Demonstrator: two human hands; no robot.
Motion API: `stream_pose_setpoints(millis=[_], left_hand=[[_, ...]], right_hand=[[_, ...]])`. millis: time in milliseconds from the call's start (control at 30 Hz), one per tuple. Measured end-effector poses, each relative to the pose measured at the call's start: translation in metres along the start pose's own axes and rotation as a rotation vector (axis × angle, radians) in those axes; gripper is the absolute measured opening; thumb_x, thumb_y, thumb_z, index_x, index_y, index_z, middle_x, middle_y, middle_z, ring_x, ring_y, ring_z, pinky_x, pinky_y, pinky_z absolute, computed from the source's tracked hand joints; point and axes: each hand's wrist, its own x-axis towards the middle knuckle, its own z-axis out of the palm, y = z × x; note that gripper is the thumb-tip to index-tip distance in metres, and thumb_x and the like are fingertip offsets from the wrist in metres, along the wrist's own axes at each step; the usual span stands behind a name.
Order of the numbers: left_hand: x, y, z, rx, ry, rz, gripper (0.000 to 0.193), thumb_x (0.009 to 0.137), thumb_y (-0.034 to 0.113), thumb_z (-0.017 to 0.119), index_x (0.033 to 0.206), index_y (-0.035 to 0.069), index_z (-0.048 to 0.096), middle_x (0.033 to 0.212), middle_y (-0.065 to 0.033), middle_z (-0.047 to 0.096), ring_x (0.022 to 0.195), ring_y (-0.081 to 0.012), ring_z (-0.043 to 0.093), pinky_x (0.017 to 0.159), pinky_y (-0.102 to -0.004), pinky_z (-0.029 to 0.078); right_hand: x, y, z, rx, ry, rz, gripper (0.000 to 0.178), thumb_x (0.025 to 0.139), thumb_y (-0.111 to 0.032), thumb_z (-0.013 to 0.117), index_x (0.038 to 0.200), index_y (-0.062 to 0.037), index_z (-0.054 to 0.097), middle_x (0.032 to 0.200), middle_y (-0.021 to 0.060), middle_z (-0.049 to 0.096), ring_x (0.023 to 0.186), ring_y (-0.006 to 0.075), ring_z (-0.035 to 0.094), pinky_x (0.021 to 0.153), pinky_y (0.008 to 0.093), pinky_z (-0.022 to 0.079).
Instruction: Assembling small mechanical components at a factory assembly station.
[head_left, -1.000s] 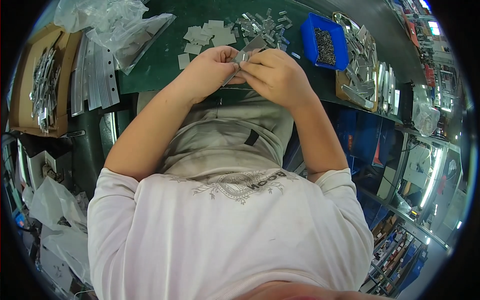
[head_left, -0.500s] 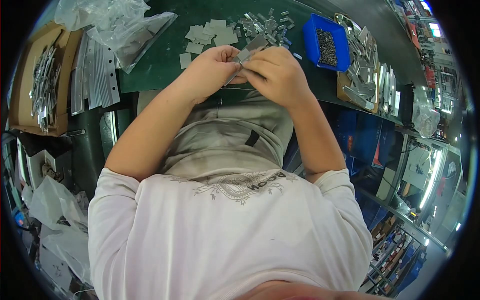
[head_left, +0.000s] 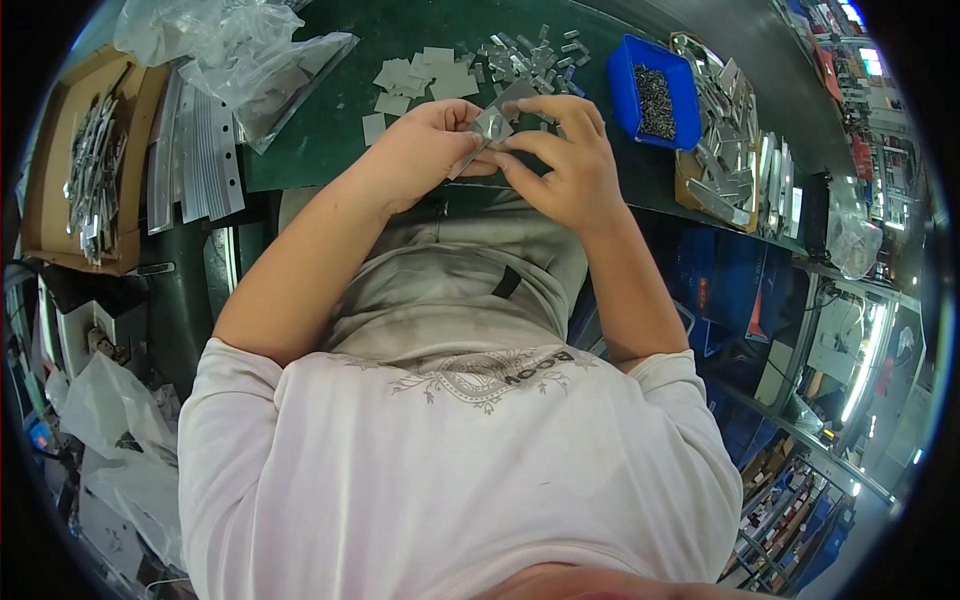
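Above the near edge of the green table, both hands are at a flat grey metal strip (head_left: pixel 516 93), held slanting with its upper end to the right. A thin square metal plate (head_left: pixel 490 123) lies across the strip's middle. My left hand (head_left: pixel 436 140) is closed on the strip's lower part, thumb pressed near the plate. My right hand (head_left: pixel 562 160) has its fingers spread along the other side, index fingertip on the upper end, the others at the plate's edge. Beyond lie loose thin square plates (head_left: pixel 428 72) and a heap of small shiny metal pieces (head_left: pixel 540 62).
A blue bin (head_left: pixel 625 90) of small dark metal parts stands at the right, beside a cardboard box (head_left: pixel 690 185) of metal pieces. At the left are long metal strips (head_left: pixel 205 150), a clear plastic bag (head_left: pixel 270 85) and a cardboard tray (head_left: pixel 45 190) of thin metal parts.
My right hand's fingers have spread from a closer pinch, with the index finger now out at the strip's upper end. The square plate on the strip shows more fully.
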Motion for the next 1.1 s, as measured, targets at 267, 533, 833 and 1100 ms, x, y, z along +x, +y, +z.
stream_pose_setpoints(millis=[267,533,833,1100], left_hand=[[-0.004,0.008,0.009,-0.037,0.065,-0.067,0.021,0.089,0.002,0.048,0.108,-0.005,0.052,0.097,-0.0131,0.063,0.082,-0.017,0.063,0.08,-0.0286,0.055],[-0.003,0.007,-0.002,0.0,0.127,-0.024,0.021,0.091,0.02,0.057,0.1,0.002,0.057,0.09,-0.0075,0.065,0.066,-0.0096,0.056,0.055,-0.0217,0.044],[-0.047,0.064,-0.01,0.249,0.306,0.293,0.02,0.092,0.019,0.058,0.097,0.0,0.059,0.083,-0.0055,0.065,0.064,-0.0084,0.057,0.055,-0.0218,0.045],[-0.172,0.191,-0.147,1.317,1.444,0.45,0.032,0.09,0.029,0.055,0.099,-0.001,0.062,0.089,-0.0171,0.067,0.084,-0.0311,0.065,0.075,-0.0405,0.048]], right_hand=[[-0.023,0.002,0.008,0.09,0.096,0.154,0.018,0.063,-0.004,0.075,0.079,-0.0076,0.069,0.103,0.0074,0.061,0.091,0.0245,0.057,0.076,0.0336,0.046],[-0.019,0.003,0.017,0.06,0.15,0.064,0.016,0.063,-0.003,0.074,0.077,-0.0064,0.067,0.096,0.008,0.063,0.084,0.0253,0.059,0.07,0.0331,0.048],[-0.021,-0.002,0.003,0.043,0.126,0.091,0.015,0.065,0.0,0.071,0.079,-0.0044,0.065,0.097,0.0114,0.061,0.084,0.028,0.059,0.07,0.035,0.048],[-0.022,-0.002,0.009,0.058,0.146,0.041,0.015,0.065,-0.003,0.072,0.078,-0.0044,0.064,0.095,0.0105,0.061,0.081,0.0265,0.06,0.07,0.0346,0.048]])
